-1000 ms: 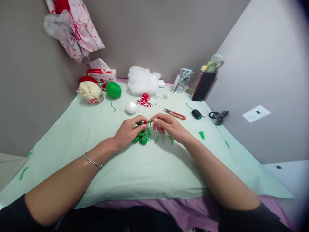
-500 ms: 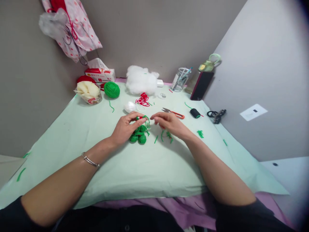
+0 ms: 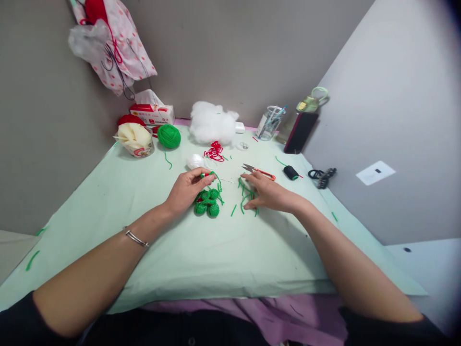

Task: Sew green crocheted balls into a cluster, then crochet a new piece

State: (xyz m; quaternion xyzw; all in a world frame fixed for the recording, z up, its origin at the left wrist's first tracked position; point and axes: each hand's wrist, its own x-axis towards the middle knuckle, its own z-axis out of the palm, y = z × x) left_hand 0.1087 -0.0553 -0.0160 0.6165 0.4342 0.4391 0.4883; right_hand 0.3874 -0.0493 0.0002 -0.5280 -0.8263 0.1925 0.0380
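Left grip (image 3: 184,191) pinches yarnwork (image 3: 206,175), needle (image 3: 228,181) running sideways.

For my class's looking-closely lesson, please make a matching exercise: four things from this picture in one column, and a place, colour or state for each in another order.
Column one
1. Left hand
2. Right hand
3. Snips
4. Phone

Column two
A. Orange-handled
B. Leaning in front of the bottle
C. Open, at the green scraps
D. Pinching a small red-and-green piece

Pairs: 1-D, 2-C, 3-A, 4-B
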